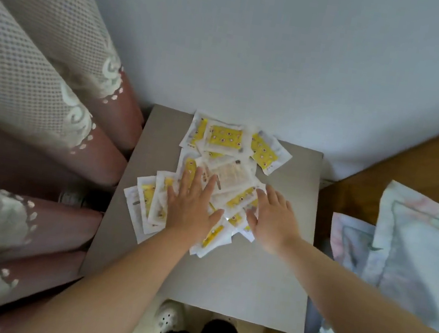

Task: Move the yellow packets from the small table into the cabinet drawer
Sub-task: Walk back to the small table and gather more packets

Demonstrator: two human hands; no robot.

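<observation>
Looking down at a small grey table (224, 281) against a pale wall. A loose heap of yellow packets (224, 138) (white-edged, overlapping) covers its far half. My left hand (192, 205) lies flat on the pile, fingers spread, gripping nothing. My right hand (273, 220) rests palm-down on the pile's right edge, fingers open, holding nothing. A lace curtain (26, 80) hangs left; floral bedding (413, 252) lies right.

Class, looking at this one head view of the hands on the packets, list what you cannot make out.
- Packets under the left hand and right hand: covered, uncountable.
- Packet print: too small.
- Cabinet drawer: out of frame.
- Right hand's grip: unclear, blurred.
</observation>
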